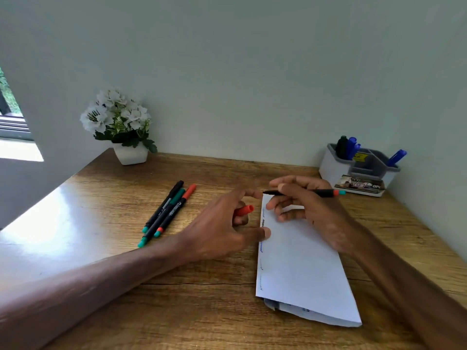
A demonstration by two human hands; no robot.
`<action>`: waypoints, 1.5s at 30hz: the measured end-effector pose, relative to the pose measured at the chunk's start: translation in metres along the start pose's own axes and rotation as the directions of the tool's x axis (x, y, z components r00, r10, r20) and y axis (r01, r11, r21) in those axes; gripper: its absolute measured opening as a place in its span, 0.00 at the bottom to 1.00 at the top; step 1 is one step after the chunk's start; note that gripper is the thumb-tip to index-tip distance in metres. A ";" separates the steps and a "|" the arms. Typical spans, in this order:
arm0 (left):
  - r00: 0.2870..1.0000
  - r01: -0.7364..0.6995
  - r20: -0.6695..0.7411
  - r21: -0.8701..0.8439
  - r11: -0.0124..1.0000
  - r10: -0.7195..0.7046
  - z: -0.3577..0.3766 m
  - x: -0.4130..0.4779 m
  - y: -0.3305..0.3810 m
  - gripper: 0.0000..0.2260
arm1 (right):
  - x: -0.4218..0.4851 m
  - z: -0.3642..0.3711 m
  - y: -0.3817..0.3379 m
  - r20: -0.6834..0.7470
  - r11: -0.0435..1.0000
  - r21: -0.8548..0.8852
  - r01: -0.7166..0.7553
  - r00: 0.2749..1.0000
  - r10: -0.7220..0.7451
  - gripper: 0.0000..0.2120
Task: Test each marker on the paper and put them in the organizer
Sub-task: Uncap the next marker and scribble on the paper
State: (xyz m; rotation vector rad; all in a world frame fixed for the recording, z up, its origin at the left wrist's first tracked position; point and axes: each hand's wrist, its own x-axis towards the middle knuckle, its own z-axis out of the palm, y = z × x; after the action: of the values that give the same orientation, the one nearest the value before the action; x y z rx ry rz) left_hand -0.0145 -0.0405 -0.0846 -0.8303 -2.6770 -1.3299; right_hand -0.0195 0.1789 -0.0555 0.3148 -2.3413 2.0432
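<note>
Three capped markers (166, 213) lie together on the bench (202, 299). The right hand (308, 205) pinches an uncapped marker (303, 192) over the folded paper (300, 269). The left hand (227, 228) curls around its red cap (244, 210).

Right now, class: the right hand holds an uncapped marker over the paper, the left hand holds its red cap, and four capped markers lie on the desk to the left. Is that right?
Not quite. The head view shows three capped markers on the desk, not four. The rest stands: right hand holds the uncapped marker over the paper, left hand holds the red cap.

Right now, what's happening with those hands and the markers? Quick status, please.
Right hand holds uncapped marker over paper. Left hand holds red cap. Three markers waiting. Organizer unobstructed.
</note>
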 end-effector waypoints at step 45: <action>0.996 -0.003 0.085 0.089 0.996 -0.005 -0.006 -0.010 0.018 0.26 | 0.019 0.006 0.015 -0.064 0.895 -0.440 0.075 0.991 -0.114 0.04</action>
State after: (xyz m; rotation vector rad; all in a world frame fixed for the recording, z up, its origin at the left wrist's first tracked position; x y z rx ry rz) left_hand 0.0013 -0.0404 -0.0709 -0.8956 -2.7780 -1.1909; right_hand -0.0399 0.1727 -0.0684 0.3064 -2.5770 1.3993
